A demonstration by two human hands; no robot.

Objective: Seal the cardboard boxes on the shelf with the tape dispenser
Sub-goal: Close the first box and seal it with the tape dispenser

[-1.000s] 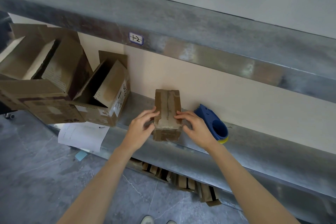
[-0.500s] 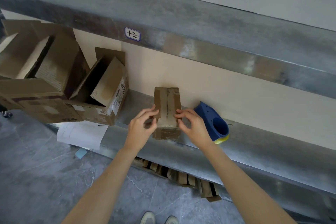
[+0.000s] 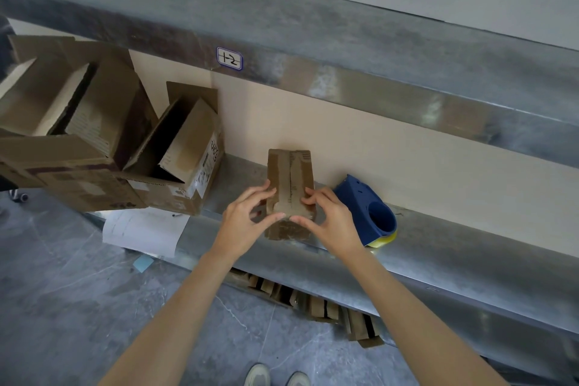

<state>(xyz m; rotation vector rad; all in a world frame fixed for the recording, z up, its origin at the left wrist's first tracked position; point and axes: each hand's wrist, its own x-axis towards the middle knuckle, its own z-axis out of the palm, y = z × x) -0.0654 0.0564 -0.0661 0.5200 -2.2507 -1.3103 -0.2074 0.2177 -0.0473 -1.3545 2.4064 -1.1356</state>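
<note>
While the small box (image 3: 289, 175) stands on the shelf (image 3: 454, 247) where it stood a second ago, both hands have closed in on its near end. The left hand (image 3: 242, 224) had its thumb at the box's left side. That thumb now reaches across the near top edge, and the bent fingers rest on the left edge of the top. The right hand (image 3: 333, 224) mirrors this, with fingers curled onto the right edge and the thumb stretched leftward. The two thumb tips almost meet at the middle of the near edge; whether they touch I cannot tell. Each hand pinches the box between thumb and fingers. The tape dispenser (image 3: 365, 210) has not moved. It lies untouched on the shelf just beside the right hand, with a bit of yellow showing at its lower edge.

Counted from the left, three cardboard boxes are on the shelf. First is a big open box (image 3: 62, 135) with its flaps raised. Just beside it is a second open box (image 3: 185, 163). Third is the small box, flaps down, with a seam running along its top. One white sheet of paper (image 3: 144, 232) hangs over the shelf's front edge below the open boxes, and one blue scrap (image 3: 142, 263) lies on the floor beneath it. One handwritten label (image 3: 229, 58) sits on the beam above. There is one tape dispenser, and there are two hands. Flattened cardboard (image 3: 316, 305) is packed under the shelf, too crowded to count. Two shoes (image 3: 257, 375) show at the bottom edge.
</note>
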